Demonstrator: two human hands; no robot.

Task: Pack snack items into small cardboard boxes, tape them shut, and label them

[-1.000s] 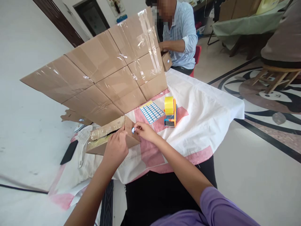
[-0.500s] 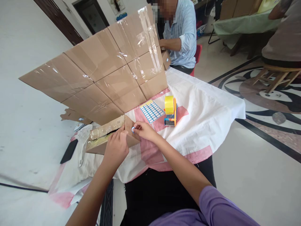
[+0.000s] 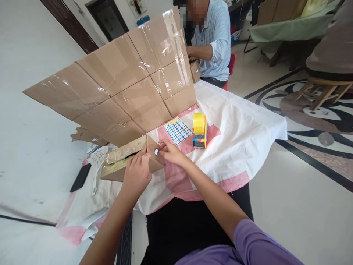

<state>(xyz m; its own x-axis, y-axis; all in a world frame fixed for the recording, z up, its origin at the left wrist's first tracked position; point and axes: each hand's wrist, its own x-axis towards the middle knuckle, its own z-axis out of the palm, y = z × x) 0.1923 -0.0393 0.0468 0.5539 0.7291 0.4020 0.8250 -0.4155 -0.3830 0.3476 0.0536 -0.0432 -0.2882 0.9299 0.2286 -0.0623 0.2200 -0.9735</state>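
Pressing down at the near corner of the small brown cardboard box (image 3: 129,160), the right hand (image 3: 171,152) pinches a tiny white-and-blue sticker label (image 3: 156,151) between thumb and forefinger, right against the box's end flap. Whether the label is already stuck to the cardboard or only held there is too small to tell. Just left of that pinch, the left hand (image 3: 137,174) lies curled over the box's near edge, fingers clamped on the cardboard; its palm hides the edge beneath, and the fingertips are tucked out of sight.

Beyond the pinch, a white sheet of blue-framed labels (image 3: 178,130) lies flat on the white and pink cloth (image 3: 242,121), and just right of it stands a yellow roll of tape in an orange and blue dispenser (image 3: 200,130). Behind the hands, a tall cardboard screen patched with clear tape (image 3: 124,84) leans up, blocking everything past it on that side. Left of the box, a white slotted plastic scoop (image 3: 97,162) and a black flat object (image 3: 80,178) peek out, both partly cut off by cloth folds. Far behind, another person's light blue sleeve (image 3: 220,48) shows at a second small box (image 3: 195,70), mostly hidden by the screen.
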